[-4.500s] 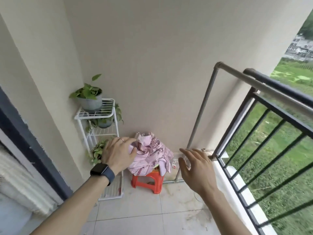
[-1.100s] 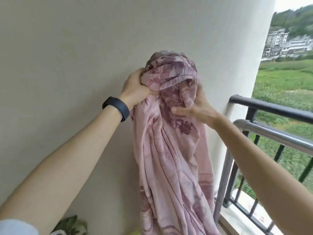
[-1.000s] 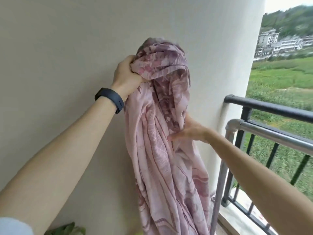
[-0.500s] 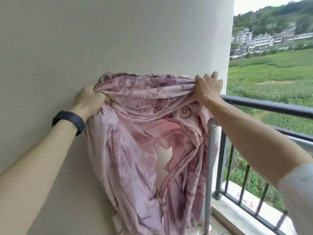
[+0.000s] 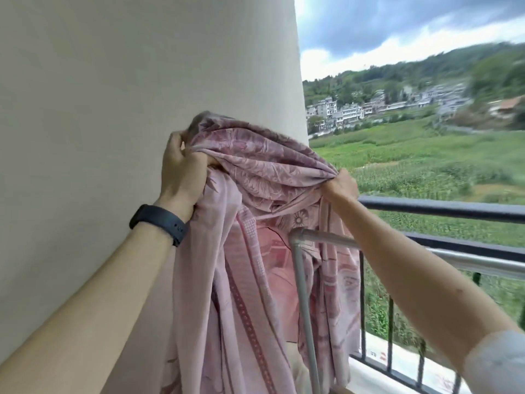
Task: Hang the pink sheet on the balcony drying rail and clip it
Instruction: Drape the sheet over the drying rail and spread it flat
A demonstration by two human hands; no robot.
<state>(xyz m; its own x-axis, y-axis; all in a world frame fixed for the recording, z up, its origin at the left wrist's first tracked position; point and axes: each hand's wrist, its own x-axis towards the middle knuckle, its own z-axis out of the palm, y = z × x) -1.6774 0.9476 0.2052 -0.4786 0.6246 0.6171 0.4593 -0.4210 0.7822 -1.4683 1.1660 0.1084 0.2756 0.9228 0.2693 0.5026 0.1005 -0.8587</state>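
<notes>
Balcony wall (image 5: 113, 81) behind: left hand (image 5: 181, 172), right hand (image 5: 339, 184) clutch pink sheet (image 5: 264, 163) between them.

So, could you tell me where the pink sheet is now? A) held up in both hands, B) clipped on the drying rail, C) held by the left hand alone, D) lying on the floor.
A: the left hand and right hand each grip the bunched top of the pink sheet, above the drying rail.
</notes>
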